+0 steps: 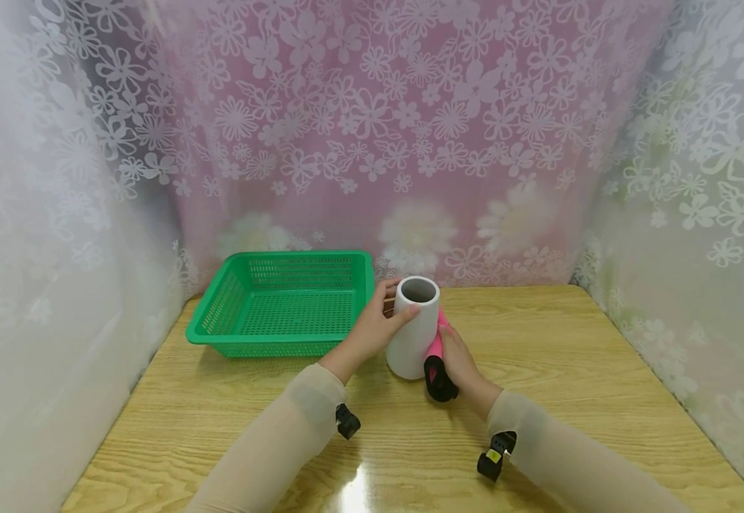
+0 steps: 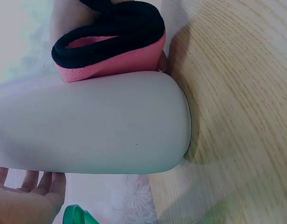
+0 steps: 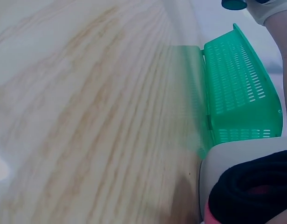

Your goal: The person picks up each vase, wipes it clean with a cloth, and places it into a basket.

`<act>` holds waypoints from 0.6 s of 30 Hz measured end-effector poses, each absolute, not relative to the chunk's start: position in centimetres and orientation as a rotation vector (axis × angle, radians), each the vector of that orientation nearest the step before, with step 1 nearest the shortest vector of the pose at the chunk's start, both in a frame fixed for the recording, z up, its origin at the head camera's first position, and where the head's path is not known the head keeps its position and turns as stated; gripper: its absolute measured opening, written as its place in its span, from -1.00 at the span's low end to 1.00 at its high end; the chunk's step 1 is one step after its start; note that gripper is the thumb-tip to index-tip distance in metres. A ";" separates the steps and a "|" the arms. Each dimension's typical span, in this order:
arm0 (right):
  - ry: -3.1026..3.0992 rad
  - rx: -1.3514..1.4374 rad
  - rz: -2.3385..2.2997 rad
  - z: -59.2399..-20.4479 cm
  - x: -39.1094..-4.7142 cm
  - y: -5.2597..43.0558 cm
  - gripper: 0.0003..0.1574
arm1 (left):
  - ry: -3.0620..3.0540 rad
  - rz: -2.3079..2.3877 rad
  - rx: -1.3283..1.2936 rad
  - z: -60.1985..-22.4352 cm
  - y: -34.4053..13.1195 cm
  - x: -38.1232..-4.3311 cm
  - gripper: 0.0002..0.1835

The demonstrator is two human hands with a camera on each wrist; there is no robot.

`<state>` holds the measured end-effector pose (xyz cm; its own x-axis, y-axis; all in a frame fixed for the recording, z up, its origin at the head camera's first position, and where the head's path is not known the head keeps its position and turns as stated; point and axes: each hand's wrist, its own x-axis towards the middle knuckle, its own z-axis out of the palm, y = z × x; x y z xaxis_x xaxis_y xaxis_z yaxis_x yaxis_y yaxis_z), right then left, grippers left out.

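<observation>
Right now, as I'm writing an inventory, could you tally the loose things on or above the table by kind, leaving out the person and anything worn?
Green basket: 1
White vase: 1
Pink-and-black fabric item: 1
Total: 3

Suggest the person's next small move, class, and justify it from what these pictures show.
Probably slide the pink-and-black cloth gently along the side of the white vase. The right hand holds the cloth against that side, while the left hand grips the vase near its rim, which should help steady it.
</observation>
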<state>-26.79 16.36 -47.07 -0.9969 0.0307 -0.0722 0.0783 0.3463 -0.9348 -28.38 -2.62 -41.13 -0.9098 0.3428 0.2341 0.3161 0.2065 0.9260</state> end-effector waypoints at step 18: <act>2.492 0.079 -1.628 -45.5 -27.5 17.4 -0.22 | 2.421 1.855 0.639 -41.1 -2.6 -28.4 -0.28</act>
